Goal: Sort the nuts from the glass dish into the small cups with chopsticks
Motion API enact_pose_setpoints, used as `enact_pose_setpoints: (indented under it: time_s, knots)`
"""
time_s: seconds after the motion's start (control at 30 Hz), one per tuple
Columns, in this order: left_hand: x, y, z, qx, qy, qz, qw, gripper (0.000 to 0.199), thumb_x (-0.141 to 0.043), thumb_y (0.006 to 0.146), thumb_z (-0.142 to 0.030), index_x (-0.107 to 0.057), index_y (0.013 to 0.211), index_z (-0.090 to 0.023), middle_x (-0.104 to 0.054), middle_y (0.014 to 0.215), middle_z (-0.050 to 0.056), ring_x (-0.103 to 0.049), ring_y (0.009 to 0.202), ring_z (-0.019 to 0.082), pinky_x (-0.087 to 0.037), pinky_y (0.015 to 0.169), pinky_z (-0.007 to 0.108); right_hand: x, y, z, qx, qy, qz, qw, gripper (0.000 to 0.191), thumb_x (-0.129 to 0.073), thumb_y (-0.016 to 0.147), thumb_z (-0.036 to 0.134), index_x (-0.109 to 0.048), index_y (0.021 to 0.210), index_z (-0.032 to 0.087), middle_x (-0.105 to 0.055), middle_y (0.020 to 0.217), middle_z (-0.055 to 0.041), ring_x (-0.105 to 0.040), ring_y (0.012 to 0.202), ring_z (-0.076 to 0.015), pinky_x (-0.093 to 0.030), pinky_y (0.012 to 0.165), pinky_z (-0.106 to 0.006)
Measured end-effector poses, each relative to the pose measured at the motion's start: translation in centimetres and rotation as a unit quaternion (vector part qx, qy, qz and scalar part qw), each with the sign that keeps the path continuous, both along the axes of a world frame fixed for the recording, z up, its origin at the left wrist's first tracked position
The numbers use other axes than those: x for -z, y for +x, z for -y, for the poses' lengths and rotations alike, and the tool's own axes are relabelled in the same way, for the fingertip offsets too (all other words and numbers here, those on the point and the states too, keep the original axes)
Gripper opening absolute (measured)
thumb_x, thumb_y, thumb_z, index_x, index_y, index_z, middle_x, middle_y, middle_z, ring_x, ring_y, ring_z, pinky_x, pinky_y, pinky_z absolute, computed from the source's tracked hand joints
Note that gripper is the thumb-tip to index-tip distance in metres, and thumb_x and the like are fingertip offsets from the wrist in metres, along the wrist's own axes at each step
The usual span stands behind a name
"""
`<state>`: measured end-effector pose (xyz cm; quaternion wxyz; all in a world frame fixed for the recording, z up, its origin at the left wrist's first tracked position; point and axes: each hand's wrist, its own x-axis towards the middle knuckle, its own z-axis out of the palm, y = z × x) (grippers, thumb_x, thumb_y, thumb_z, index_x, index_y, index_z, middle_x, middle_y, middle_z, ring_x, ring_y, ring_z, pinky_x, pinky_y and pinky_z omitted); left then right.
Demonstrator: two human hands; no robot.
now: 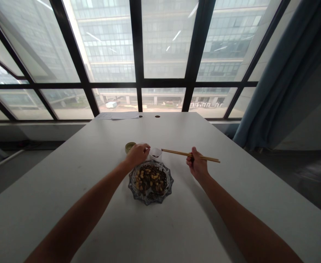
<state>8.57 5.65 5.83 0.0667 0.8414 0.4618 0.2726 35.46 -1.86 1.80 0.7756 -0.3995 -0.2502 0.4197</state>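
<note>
My right hand [197, 164] is closed round a pair of wooden chopsticks [176, 152], whose tips point left, close to the rim of a small white cup [156, 156]. A few dark bits lie inside that cup. On its left side, my left hand [137, 154] has its fingers curled together; what they hold, if anything, is hidden, and I cannot tell whether they touch the cup. Just in front stands a scalloped glass bowl [133, 190] with a mix of dark seeds and yellowish nuts [151, 177]. Beyond my left wrist sits a small olive-green cup [129, 147].
The white table [94, 226] reaches to large windows [164, 40] with dark frames. Sheets of paper [118, 115] lie at its far left edge, beside two round holes. A blue curtain [275, 80] hangs at the right.
</note>
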Motion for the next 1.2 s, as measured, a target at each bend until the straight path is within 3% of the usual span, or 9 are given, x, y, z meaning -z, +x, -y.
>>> enact_pose_setpoints:
  time_s: [0.1, 0.2, 0.33, 0.43, 0.5, 0.63, 0.73, 0.93, 1.2]
  knots:
    - [0.9, -4.5, -2.6, -0.049, 0.033, 0.074, 0.996, 0.032, -0.052, 0.085, -0.019, -0.072, 0.108, -0.017, -0.074, 0.098, 0.009, -0.067, 0.089, 0.021, -0.054, 0.092, 0.036, -0.3, -0.2, 0.2, -0.003, -0.005, 0.007, 1.0, 0.058, -0.092, 0.05, 0.063, -0.057, 0.06, 0.018, -0.055, 0.043, 0.0047, -0.046, 0.035, -0.0055, -0.034, 0.029, -0.015]
    - [3.1, -9.2, -5.0, -0.079, -0.035, 0.147, 0.985, 0.057, -0.056, 0.074, -0.015, -0.059, 0.131, -0.014, -0.068, 0.122, 0.015, -0.066, 0.101, 0.024, -0.057, 0.089, 0.041, -0.9, -0.7, 0.5, -0.006, -0.003, 0.023, 1.0, 0.057, -0.09, 0.052, 0.065, -0.057, 0.06, 0.019, -0.056, 0.043, 0.0041, -0.046, 0.035, -0.0061, -0.034, 0.029, -0.016]
    - [6.9, -12.4, -6.5, -0.013, -0.154, 0.193, 0.969, 0.082, -0.068, 0.068, -0.024, -0.043, 0.146, -0.02, -0.049, 0.151, 0.018, -0.055, 0.131, 0.033, -0.054, 0.099, 0.05, -2.2, -2.1, 1.0, 0.007, 0.018, 0.066, 0.998, 0.056, -0.088, 0.056, 0.066, -0.059, 0.06, 0.018, -0.057, 0.043, 0.0027, -0.047, 0.036, -0.0068, -0.035, 0.03, -0.017]
    - [8.7, -12.3, -7.1, 0.035, -0.164, 0.212, 0.963, 0.096, -0.079, 0.066, -0.036, -0.036, 0.15, -0.019, -0.043, 0.156, 0.021, -0.046, 0.141, 0.035, -0.044, 0.111, 0.055, -3.6, -3.4, 1.8, 0.025, 0.037, 0.152, 0.987, 0.056, -0.08, 0.066, 0.07, -0.061, 0.06, 0.018, -0.059, 0.044, 0.0006, -0.047, 0.033, -0.0079, -0.035, 0.03, -0.019]
    - [9.2, -11.8, -7.4, 0.057, -0.148, 0.22, 0.963, 0.099, -0.08, 0.066, -0.039, -0.034, 0.151, -0.02, -0.048, 0.153, 0.02, -0.046, 0.142, 0.033, -0.039, 0.115, 0.055, -4.5, -4.2, 2.3, 0.041, 0.051, 0.235, 0.97, 0.055, -0.074, 0.073, 0.071, -0.063, 0.061, 0.019, -0.061, 0.046, -0.0011, -0.049, 0.033, -0.0092, -0.037, 0.031, -0.021]
    - [9.2, -10.8, -7.4, 0.046, -0.094, 0.197, 0.975, 0.085, -0.076, 0.07, -0.036, -0.043, 0.147, -0.016, -0.054, 0.148, 0.018, -0.053, 0.137, 0.031, -0.037, 0.119, 0.051, -6.2, -5.9, 2.9, 0.072, 0.122, 0.423, 0.895, 0.046, -0.072, 0.083, 0.06, -0.067, 0.059, 0.022, -0.066, 0.05, -0.0034, -0.056, 0.039, -0.0126, -0.046, 0.041, -0.025]
    - [8.7, -10.3, -6.8, 0.036, -0.066, 0.186, 0.98, 0.075, -0.075, 0.069, -0.034, -0.052, 0.138, -0.015, -0.061, 0.14, 0.016, -0.059, 0.129, 0.03, -0.042, 0.115, 0.048, -7.2, -7.6, 2.2, 0.065, 0.17, 0.488, 0.854, 0.039, -0.077, 0.08, 0.054, -0.069, 0.056, 0.024, -0.068, 0.052, -0.0035, -0.059, 0.042, -0.0144, -0.05, 0.049, -0.029]
    - [8.2, -9.9, -5.8, 0.019, -0.035, 0.197, 0.98, 0.068, -0.077, 0.068, -0.03, -0.055, 0.131, -0.015, -0.066, 0.13, 0.016, -0.063, 0.116, 0.029, -0.05, 0.104, 0.045, -7.7, -11.0, -0.8, 0.02, 0.159, 0.489, 0.858, 0.037, -0.076, 0.079, 0.054, -0.07, 0.058, 0.024, -0.067, 0.05, -0.0025, -0.059, 0.043, -0.0152, -0.05, 0.052, -0.029]
    - [8.7, -10.0, -6.0, -0.008, -0.031, 0.155, 0.987, 0.057, -0.073, 0.07, -0.019, -0.058, 0.125, -0.019, -0.066, 0.126, 0.011, -0.065, 0.105, 0.025, -0.052, 0.1, 0.046, -6.0, -12.8, -5.6, -0.061, 0.147, 0.524, 0.837, 0.052, -0.064, 0.085, 0.068, -0.063, 0.057, 0.024, -0.065, 0.049, -0.0011, -0.055, 0.04, -0.0133, -0.044, 0.046, -0.025]
